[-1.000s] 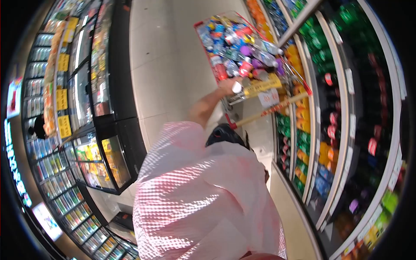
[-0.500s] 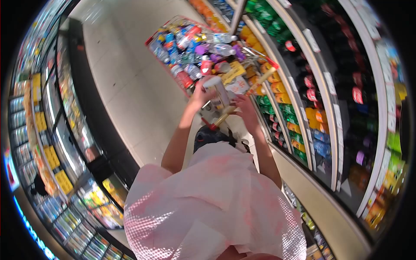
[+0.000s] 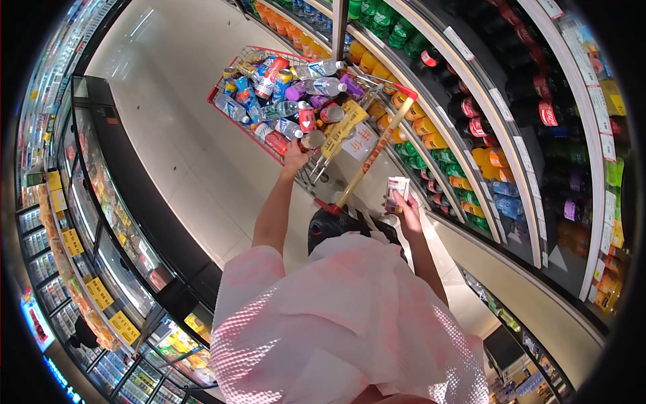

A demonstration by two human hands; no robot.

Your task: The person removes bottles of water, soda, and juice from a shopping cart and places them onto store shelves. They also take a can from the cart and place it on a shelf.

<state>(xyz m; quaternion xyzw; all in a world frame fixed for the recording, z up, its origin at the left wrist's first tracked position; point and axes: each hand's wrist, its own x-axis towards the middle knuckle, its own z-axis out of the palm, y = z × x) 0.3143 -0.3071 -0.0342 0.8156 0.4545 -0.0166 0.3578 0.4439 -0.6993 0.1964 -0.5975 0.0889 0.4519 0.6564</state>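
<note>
My left hand [image 3: 295, 159] reaches over the near end of the shopping cart [image 3: 267, 152], its fingers round a clear-ended bottle [image 3: 312, 140] with a brownish tint. Cans and bottles are heaped about it: a red can [image 3: 274, 140], a red-labelled bottle [image 3: 307, 118] and a clear bottle [image 3: 288, 128]. My right hand [image 3: 409, 213], to the right of the yellow cart handle [image 3: 372, 159], grips a small stack of printed cards [image 3: 397, 191] held upright. A yellow sign [image 3: 344, 126] and a white sign [image 3: 361, 145] hang at the cart's handle end.
Shelves of soft drink bottles [image 3: 431, 128] run close along the right side. A dark-edged chiller case [image 3: 128, 182] curves along the left. Pale floor tiles [image 3: 178, 114] lie between it and the cart. A black bag [image 3: 326, 229] shows in front of my body.
The blurred pale item between my hands is no longer there. My left hand has moved left onto a bottle in the cart. My right hand has moved lower right and now holds printed cards.
</note>
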